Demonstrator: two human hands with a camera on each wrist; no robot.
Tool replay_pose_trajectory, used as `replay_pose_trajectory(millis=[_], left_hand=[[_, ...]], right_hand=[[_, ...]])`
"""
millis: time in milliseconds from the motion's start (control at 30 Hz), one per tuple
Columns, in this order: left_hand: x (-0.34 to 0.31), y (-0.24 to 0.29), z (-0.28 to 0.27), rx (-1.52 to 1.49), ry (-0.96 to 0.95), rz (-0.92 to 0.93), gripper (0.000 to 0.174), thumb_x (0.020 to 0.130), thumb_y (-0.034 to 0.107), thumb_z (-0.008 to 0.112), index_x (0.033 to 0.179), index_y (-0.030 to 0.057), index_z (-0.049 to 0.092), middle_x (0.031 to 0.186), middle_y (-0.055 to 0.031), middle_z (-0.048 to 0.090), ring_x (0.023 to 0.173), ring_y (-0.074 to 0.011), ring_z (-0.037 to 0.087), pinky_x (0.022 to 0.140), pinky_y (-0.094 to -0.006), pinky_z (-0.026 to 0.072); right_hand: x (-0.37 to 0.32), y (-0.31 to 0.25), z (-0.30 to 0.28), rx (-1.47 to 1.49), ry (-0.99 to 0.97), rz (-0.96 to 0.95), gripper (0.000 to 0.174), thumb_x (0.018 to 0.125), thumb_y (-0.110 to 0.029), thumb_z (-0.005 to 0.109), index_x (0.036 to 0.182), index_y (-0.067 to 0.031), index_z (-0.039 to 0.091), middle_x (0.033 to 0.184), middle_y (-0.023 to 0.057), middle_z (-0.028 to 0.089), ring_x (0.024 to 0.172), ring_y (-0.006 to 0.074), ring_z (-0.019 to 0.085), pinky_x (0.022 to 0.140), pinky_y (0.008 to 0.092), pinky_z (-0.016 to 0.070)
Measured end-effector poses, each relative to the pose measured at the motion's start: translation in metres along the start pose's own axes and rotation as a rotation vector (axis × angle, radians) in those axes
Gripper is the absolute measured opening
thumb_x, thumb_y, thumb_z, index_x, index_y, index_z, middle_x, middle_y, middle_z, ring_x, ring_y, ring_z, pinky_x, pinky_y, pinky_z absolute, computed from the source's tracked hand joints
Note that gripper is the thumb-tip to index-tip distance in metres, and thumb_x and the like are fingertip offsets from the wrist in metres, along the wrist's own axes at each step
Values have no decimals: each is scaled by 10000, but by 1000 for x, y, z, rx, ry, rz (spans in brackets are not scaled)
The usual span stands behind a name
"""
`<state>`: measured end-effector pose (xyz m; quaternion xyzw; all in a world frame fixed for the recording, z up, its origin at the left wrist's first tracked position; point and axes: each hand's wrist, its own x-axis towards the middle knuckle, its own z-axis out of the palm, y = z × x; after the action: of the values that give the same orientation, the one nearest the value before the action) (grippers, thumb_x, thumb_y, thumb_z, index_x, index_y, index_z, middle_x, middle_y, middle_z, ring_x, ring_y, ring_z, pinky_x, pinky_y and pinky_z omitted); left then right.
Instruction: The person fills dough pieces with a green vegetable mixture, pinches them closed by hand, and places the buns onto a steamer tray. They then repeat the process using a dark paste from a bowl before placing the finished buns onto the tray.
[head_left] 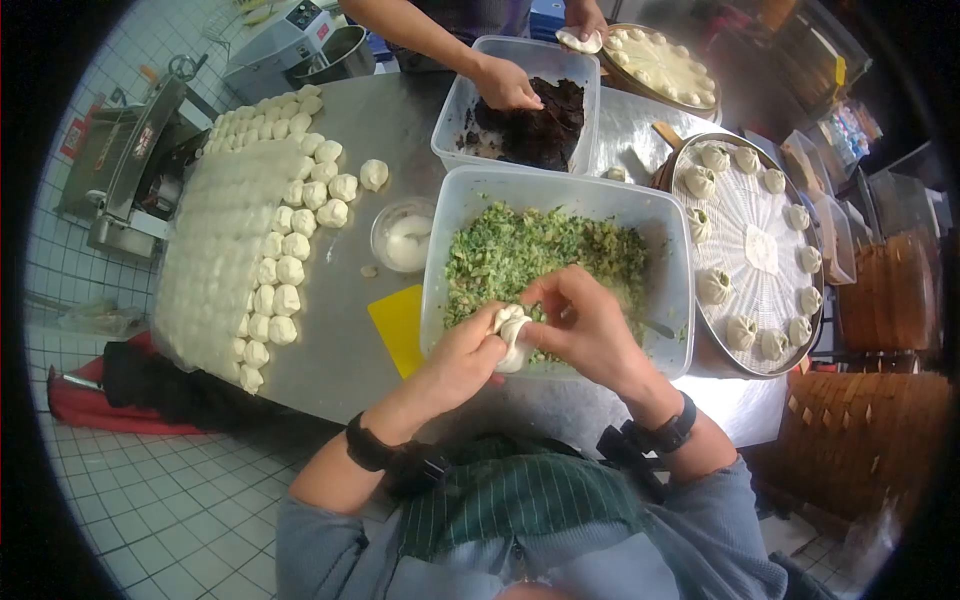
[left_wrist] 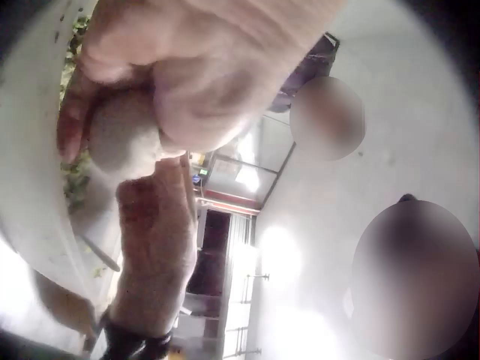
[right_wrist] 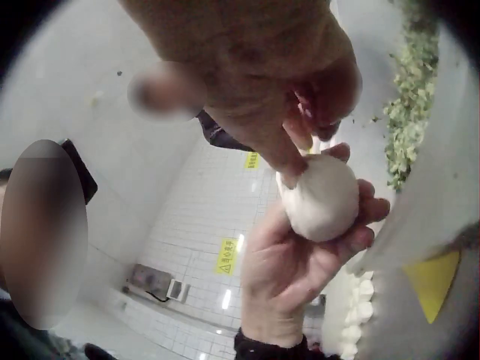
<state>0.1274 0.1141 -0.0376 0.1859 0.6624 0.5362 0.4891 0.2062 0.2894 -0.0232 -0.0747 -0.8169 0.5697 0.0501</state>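
Note:
A white dough bun (head_left: pixel 511 340) rests in my left hand (head_left: pixel 455 355), whose fingers curl round its underside. My right hand (head_left: pixel 590 325) pinches the dough at the bun's top edge with thumb and fingers. The right wrist view shows the smooth, round side of the bun (right_wrist: pixel 322 201) cupped in the left palm. Both hands are over the near side of a clear plastic tub (head_left: pixel 683 345) of chopped green filling (head_left: pixel 510 245). A utensil handle (head_left: pixel 655 325) sticks out of the filling at the right.
Rows of dough pieces (head_left: pixel 290 270), partly under plastic sheeting (head_left: pixel 200 260), cover the table's left. At right stands a round steamer tray (head_left: pixel 735 215) with pleated buns. Opposite, another person's hand (head_left: pixel 508 85) reaches into a tub of dark filling (head_left: pixel 550 125). A small bowl (head_left: pixel 403 235) holds something white.

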Motion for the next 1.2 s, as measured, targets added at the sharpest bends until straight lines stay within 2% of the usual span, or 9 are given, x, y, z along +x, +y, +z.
replay_pose_trajectory(millis=[200,300,467,600,667,800,1033,1100,1200], left_hand=[[-5,9,0,-559,56,42,417,901,124,448,1305,23,422,1079,-50,540,941,-117,534,748,-260,463],[-6,9,9,-228,111,170,417,922,166,449,1314,28,414,1098,-52,535,931,-113,530,750,-256,458],[0,3,3,-90,54,65,422,894,140,424,1302,29,420,1093,-55,535,937,-110,522,749,-251,451],[6,0,-6,66,-41,102,446,854,110,422,1293,30,432,1102,-57,533,966,-116,512,783,-261,441],[2,8,-2,-110,19,104,441,855,117,428,1287,29,438,1103,-58,535,971,-117,510,793,-266,439],[0,15,2,-428,115,66,446,847,130,445,1282,30,445,1095,-59,544,960,-118,516,798,-274,445],[1,12,1,22,67,52,427,861,111,455,1284,45,456,1106,-48,542,979,-130,531,824,-303,461],[4,4,-4,244,36,226,402,862,85,449,1259,27,471,1120,-50,544,1016,-129,531,846,-303,458],[-1,11,-6,-46,6,186,366,913,170,423,1239,14,483,1113,-60,554,1019,-122,537,855,-290,453]], right_hand=[[-1,4,0,46,-4,16,183,770,-76,728,923,-16,648,843,63,568,709,137,586,632,275,486],[0,1,1,117,25,143,179,772,-65,723,922,-4,647,846,70,576,708,149,596,637,275,492],[-2,-10,-1,-163,4,-119,203,772,-43,712,965,-10,658,829,89,592,678,161,596,626,280,496],[0,-14,3,28,19,12,219,769,-46,714,980,-19,660,818,103,597,680,179,607,629,292,501],[1,-11,1,-192,-37,-141,183,772,-52,713,939,-12,649,814,112,600,689,191,626,631,298,506],[1,-9,1,-65,20,-61,160,773,-53,708,911,-10,641,807,112,600,707,210,637,627,303,506],[1,-16,0,-187,-22,-232,197,766,-17,683,956,-24,630,829,117,600,730,252,629,635,319,511],[2,-18,2,-147,-47,-238,204,765,-8,680,962,-25,627,838,119,601,728,252,627,637,321,512],[3,-15,5,-77,-1,-167,225,756,10,681,971,-26,623,846,117,599,723,251,621,633,320,512]])
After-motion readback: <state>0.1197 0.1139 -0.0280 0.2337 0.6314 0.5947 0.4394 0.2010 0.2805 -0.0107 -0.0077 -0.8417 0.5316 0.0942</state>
